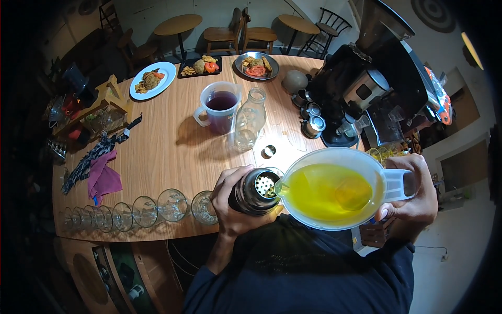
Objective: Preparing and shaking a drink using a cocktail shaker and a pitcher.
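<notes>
My left hand [234, 196] is wrapped round a dark cocktail shaker [246, 196], whose perforated strainer top shows. In my right hand [415, 191] is the handle of a translucent plastic jug [377, 180] with yellow liquid inside. The jug's spout [282, 188] meets the rim of the strainer; whether liquid is flowing I cannot tell. Just beyond the shaker a small metal cap [269, 151] sits on the wooden table [162, 152]. Farther back stand a clear glass bottle [252, 118] and a second jug [220, 107] of dark purple liquid.
A row of glasses [173, 205] lines the near left edge. Three plates of food, one a white plate [168, 83], lie along the far edge. A black coffee machine [361, 78] and metal cups [315, 125] occupy the right. A purple cloth [104, 178] lies at left.
</notes>
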A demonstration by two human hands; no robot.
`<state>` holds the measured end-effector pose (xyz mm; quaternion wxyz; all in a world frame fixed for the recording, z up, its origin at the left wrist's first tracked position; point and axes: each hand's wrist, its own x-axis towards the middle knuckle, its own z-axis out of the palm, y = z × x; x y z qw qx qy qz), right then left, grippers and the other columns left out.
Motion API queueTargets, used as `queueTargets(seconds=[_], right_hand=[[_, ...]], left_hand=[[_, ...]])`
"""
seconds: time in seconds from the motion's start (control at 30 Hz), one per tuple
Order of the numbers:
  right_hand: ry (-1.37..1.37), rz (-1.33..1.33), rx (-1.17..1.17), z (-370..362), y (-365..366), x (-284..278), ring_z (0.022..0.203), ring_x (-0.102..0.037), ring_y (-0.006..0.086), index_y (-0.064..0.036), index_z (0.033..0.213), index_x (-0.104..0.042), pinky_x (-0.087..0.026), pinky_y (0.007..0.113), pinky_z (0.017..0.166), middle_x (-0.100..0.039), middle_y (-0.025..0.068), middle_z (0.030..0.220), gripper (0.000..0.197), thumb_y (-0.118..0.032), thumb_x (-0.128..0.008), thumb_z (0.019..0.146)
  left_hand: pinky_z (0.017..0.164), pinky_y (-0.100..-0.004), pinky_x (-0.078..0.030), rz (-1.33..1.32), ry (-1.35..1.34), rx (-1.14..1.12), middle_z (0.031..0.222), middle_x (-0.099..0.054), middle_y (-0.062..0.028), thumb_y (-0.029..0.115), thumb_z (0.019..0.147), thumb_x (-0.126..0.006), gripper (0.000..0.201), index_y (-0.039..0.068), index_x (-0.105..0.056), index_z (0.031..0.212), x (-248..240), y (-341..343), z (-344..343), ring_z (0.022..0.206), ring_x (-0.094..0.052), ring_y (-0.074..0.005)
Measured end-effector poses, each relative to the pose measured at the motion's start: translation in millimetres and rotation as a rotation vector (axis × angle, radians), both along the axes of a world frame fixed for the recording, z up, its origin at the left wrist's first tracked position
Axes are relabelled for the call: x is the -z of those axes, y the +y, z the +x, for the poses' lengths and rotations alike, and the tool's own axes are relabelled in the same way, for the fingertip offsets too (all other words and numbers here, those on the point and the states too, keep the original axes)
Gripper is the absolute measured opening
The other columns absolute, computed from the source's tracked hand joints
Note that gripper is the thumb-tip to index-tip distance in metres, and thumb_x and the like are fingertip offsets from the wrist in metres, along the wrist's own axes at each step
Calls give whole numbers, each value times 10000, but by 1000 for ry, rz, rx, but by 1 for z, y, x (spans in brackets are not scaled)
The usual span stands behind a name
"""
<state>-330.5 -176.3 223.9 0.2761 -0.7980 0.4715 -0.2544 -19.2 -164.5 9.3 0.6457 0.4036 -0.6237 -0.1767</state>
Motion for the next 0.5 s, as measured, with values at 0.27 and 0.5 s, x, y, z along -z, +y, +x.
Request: queueTargets(seconds=[0.27,0.5], right_hand=[[4,-29,-26,-4,-1,0,842,-742,215,-13,1140,-578,-595,334,777,-723,140,914,921,-519,-1013,505],[41,-101,-50,-7,1,5,891,-733,218,-14,1182,-556,-592,347,820,-708,146,959,954,-533,-1003,517]], left_hand=[[856,-385,-587,2,-8,-13,1075,-670,-123,315,538,-997,826,8,-635,1214,1,0,0,949,-692,-258],[869,-381,-577,1,-17,-14,1061,-679,-126,308,543,-977,819,-14,-630,1212,0,0,0,947,-691,-256]])
